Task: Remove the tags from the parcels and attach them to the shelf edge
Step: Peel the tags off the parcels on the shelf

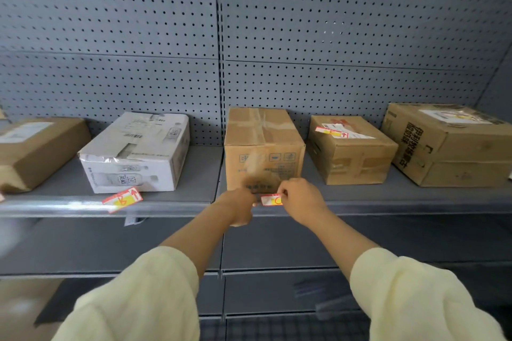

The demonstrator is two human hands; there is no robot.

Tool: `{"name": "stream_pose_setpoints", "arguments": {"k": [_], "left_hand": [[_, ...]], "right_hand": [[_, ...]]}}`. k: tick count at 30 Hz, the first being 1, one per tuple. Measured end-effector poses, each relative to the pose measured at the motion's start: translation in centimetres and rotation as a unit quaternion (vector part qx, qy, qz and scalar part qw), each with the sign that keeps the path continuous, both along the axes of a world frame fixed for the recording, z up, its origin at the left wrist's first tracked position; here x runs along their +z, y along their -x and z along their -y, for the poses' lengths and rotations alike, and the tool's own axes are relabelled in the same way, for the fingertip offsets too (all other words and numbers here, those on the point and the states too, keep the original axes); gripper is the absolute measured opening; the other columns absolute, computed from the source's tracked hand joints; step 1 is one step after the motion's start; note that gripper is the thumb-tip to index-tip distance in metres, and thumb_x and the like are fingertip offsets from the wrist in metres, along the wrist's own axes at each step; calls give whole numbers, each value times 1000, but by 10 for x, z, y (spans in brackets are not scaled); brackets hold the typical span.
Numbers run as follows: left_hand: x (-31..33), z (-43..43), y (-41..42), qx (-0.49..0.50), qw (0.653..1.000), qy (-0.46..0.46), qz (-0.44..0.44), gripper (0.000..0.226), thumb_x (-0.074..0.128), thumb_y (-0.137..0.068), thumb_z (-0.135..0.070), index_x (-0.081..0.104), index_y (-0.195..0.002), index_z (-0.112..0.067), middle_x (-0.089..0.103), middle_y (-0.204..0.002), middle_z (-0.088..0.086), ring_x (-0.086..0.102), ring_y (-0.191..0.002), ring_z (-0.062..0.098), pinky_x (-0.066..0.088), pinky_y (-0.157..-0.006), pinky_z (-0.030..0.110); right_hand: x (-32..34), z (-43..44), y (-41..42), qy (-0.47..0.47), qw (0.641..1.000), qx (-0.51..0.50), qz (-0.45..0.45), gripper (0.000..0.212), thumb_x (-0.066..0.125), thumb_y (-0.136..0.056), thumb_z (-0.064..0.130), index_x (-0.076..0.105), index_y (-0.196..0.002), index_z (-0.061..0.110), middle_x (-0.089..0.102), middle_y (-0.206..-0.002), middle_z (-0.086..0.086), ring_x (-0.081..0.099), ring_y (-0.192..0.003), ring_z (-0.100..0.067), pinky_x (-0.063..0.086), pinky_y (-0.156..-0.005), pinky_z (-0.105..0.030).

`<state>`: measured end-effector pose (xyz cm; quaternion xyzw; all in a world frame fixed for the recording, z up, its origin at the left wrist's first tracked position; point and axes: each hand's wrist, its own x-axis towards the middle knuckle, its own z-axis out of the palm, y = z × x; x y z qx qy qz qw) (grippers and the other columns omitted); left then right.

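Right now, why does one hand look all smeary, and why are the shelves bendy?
In the head view, the left hand is motion-blurred, with a ghostly smear over the middle box; the right hand and the tag it pinches look sharper. The wide-angle lens bows the shelf edge, and glare whitens its left end.

Five parcels [264, 147] are ranged along the shelf [388, 196]; tags [122, 199] are seemingly stuck to its front edge [415, 209].
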<state>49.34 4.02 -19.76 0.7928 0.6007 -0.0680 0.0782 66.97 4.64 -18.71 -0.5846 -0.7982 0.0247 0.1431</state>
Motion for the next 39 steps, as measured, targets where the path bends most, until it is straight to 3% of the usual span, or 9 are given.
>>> {"name": "stream_pose_setpoints", "arguments": {"k": [7,13,19,26,35,39], "left_hand": [[-5,-3,-2,23,999,23,29,44,53,-86,-6,61,-129,-15,62,-128,11,60,-114,30,52,-97,40],[-5,-1,-1,33,997,37,58,48,50,-85,1,59,-130,-14,58,-132,11,57,-119,31,48,-102,40],[-3,5,-2,41,997,31,56,49,49,-87,1,59,-133,-15,54,-137,11,56,-121,31,48,-101,40],[5,8,8,53,995,23,76,38,51,-91,-9,65,-124,-22,53,-134,6,56,-119,29,48,-99,40],[29,3,-2,27,996,-2,83,28,53,-91,-16,69,-113,-23,57,-130,2,57,-117,25,48,-100,41],[54,-7,-28,-21,998,-16,56,31,54,-93,-15,66,-121,-18,59,-133,5,55,-122,26,46,-102,40]], "right_hand": [[-5,0,6,-24,998,36,38,22,46,-96,15,65,-105,18,62,-108,-7,53,-103,-26,47,-77,-37],[-5,-6,8,-44,998,40,-27,22,47,-95,15,67,-103,18,63,-104,-7,53,-100,-26,47,-76,-37],[-16,-9,12,30,997,69,9,33,50,-89,-1,67,-112,16,54,-118,-9,48,-111,-28,49,-86,-38],[-13,-14,18,12,997,70,-27,42,48,-83,-11,61,-116,12,51,-121,-9,48,-110,-27,48,-90,-39],[1,-9,-3,-17,998,50,19,29,52,-89,3,60,-115,15,56,-117,-6,49,-110,-26,49,-87,-37],[14,-5,-25,-24,998,49,35,26,52,-87,3,61,-109,14,58,-113,-7,48,-109,-26,48,-85,-37]]}}
